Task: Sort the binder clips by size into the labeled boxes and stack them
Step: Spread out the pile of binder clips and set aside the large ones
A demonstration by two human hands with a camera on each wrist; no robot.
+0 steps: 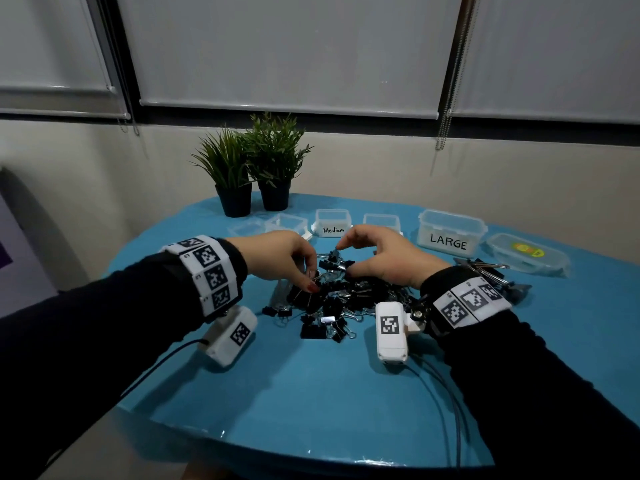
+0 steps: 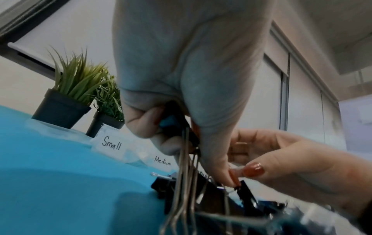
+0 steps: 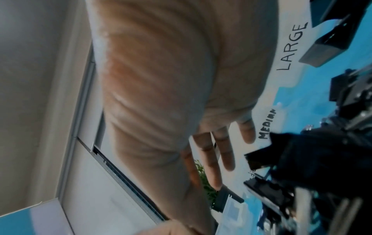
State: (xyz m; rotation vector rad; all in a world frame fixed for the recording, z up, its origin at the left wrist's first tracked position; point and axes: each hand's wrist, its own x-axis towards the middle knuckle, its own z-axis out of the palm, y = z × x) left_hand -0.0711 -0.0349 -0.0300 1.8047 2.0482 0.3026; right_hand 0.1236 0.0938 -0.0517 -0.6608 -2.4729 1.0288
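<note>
L hand (image 1: 277, 252) over clip pile (image 1: 332, 299) grips several clips (image 2: 187, 143) in curled fingers; R hand (image 1: 377, 254) beside it, fingers loosely arched above pile, grip unclear.

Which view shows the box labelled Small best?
The left wrist view: the Small label reads plainly there, left of the Medium box. In the head view the left hand covers that spot. The right wrist view shows only the Medium and LARGE labels.

Both dark-sleeved forearms reach forward and converge over the pile of binder clips (image 1: 332, 299), the left hand (image 1: 277, 258) curled, fingers gripping clips above it, the right hand (image 1: 384, 258) arched, fingers spread and loosely extended over its far edge.
</note>
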